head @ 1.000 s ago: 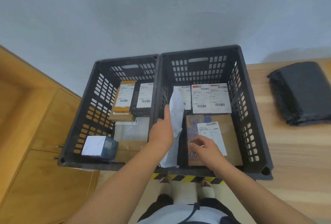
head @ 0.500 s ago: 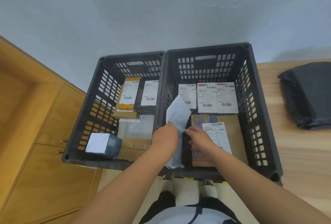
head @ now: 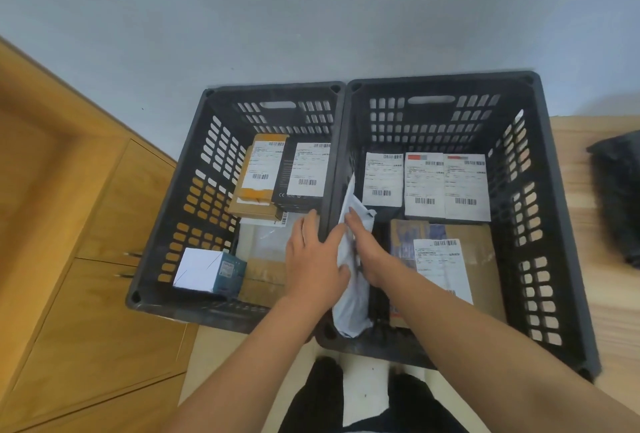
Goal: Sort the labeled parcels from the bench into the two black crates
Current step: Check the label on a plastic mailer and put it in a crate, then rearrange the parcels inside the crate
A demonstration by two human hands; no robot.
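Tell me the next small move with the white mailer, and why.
Probably slide the white mailer down into the gap beside the brown box: it stands on edge against the right crate's left wall, with the left hand and right hand both touching it.

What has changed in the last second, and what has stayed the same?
The right hand left the labelled brown parcel and moved left onto the white mailer, pressing it toward the left wall of the right crate. The left hand stayed at the mailer. Everything else kept its place.

Black bag (head: 618,197) cut by right edge, blurred, parcel labels (head: 382,178) illegibly small
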